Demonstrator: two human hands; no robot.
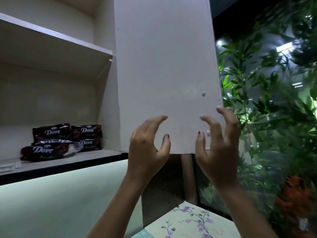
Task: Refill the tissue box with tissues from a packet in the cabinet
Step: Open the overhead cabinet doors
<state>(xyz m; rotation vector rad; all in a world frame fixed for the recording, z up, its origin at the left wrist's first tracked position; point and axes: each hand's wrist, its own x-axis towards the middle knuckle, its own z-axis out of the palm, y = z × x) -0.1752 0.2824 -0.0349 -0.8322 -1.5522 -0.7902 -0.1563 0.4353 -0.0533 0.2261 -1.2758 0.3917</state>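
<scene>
The wall cabinet stands with its white door (164, 69) swung out toward me. Several dark "Dove" tissue packets (68, 138) lie stacked on the lower shelf (68, 162) at the left; the front one looks torn. My left hand (147, 148) and my right hand (217, 148) are raised in front of the door's lower edge, fingers spread and curled, holding nothing. My right hand's fingertips hover near the door's right edge. No tissue box is in view.
An upper shelf (56, 36) spans the cabinet. A small white object (10, 166) lies at the lower shelf's left end. A glass tank with green plants (267, 100) fills the right side. A floral cloth (188, 222) covers the surface below.
</scene>
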